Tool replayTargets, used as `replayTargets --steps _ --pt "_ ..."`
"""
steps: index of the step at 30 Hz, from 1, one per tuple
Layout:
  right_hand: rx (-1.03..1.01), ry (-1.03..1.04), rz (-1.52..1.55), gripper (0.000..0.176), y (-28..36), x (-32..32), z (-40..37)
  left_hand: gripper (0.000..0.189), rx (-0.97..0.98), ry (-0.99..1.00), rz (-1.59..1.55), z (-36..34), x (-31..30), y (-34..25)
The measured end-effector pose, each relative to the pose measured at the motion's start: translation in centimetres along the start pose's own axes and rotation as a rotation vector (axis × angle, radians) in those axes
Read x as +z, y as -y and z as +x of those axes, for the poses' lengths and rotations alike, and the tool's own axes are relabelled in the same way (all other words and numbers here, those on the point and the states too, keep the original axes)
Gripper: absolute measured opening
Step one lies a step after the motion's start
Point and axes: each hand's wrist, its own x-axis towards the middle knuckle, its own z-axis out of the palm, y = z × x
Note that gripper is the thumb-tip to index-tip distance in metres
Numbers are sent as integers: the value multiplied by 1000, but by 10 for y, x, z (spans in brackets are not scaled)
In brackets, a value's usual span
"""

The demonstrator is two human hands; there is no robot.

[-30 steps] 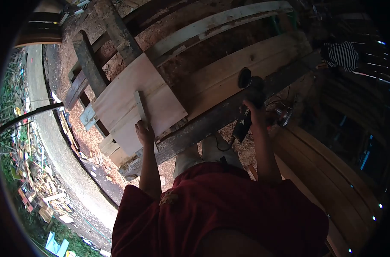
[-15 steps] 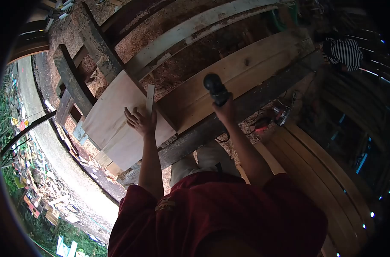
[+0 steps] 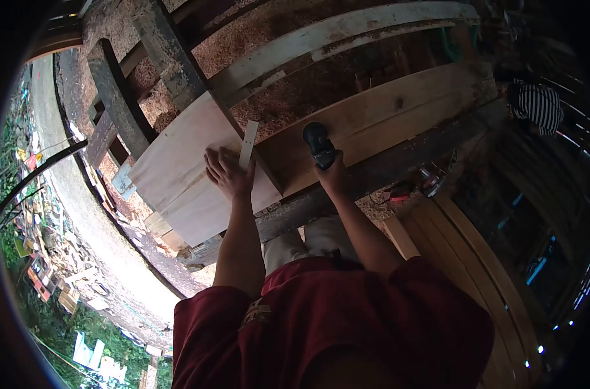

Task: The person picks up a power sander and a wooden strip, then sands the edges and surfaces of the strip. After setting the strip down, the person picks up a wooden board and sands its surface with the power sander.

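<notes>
My left hand [image 3: 230, 174] rests on a pale wooden panel [image 3: 185, 188], its fingers apart. A short narrow wood strip with small holes [image 3: 249, 144] stands out beside the thumb and index finger; its lower end meets the hand. My right hand [image 3: 332, 174] is wrapped round a dark handheld power tool with a rounded head [image 3: 317, 139]. In this view the tool overlaps the long wooden boards [image 3: 379, 120], a little right of the panel's edge. The tool's underside is hidden.
A dark beam [image 3: 398, 159] runs along the near side of the boards. Thick timbers [image 3: 120, 97] and a long pale beam [image 3: 353, 32] lie beyond. Stacked planks [image 3: 466, 253] and a red tool [image 3: 400, 193] are at right. A person in a striped shirt [image 3: 540, 109] is far right.
The view has shifted, so the scene sits slightly further right. My right hand has brought the power tool left, closer to the panel. My left fingers look flatter on the panel.
</notes>
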Motion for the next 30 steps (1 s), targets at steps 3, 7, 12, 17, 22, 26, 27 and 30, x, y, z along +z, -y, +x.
replayTargets --steps 3,7,12,17,22,26,27,30 --pt "11 19 -28 57 9 2 -1 99 -6 2 -9 1 0 -2" --pt "-2 28 -8 60 12 6 -5 98 -8 -7 -15 1 -1 -2" --pt "-16 31 -11 64 13 5 -6 98 -23 21 -11 2 -3 -3" --pt "-89 11 43 64 3 10 -4 99 -27 22 -14 2 -4 -3" --pt "-63 27 25 65 1 11 -2 101 -8 -7 -24 1 -1 -2" --pt "-64 27 -20 64 2 11 -3 101 -15 7 -25 1 -2 -1" --pt "-56 27 -30 64 1 11 -3 102 -24 19 -30 2 -3 -2" --pt "-38 34 -41 65 3 10 -3 103 -33 27 -21 0 -2 -2"
